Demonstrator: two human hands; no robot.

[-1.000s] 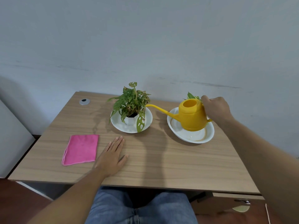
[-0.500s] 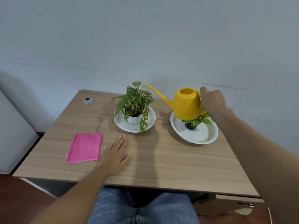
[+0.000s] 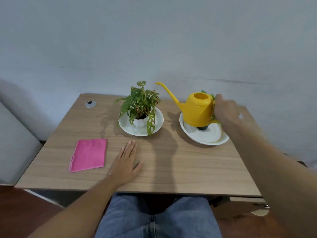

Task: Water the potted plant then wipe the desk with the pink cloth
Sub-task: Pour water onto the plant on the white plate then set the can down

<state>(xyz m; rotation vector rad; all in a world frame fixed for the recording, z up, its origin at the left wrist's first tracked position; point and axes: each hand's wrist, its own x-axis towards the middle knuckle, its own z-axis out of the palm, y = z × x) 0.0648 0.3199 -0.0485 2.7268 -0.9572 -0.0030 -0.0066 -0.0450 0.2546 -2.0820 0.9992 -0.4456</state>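
Observation:
My right hand [image 3: 226,110] grips the handle of a yellow watering can [image 3: 197,109] held in the air above the right white dish [image 3: 205,138], spout pointing up and left toward the leafy plant. That potted plant [image 3: 140,105] stands in a white pot on a white saucer [image 3: 157,121] at the desk's back middle. A second small plant in a dark pot [image 3: 203,128] is mostly hidden behind the can. The pink cloth [image 3: 89,154] lies folded flat on the desk's left. My left hand [image 3: 126,164] rests palm down, fingers apart, just right of the cloth.
The wooden desk [image 3: 171,169] stands against a pale wall. A round grey cable grommet [image 3: 90,103] sits at its back left corner. My jeans-clad legs are under the front edge, and a drawer handle [image 3: 260,206] shows at the lower right.
My right hand has lifted the watering can off the right dish and tipped its spout upward; the small dark-potted plant came into view beneath it. My left hand stayed flat.

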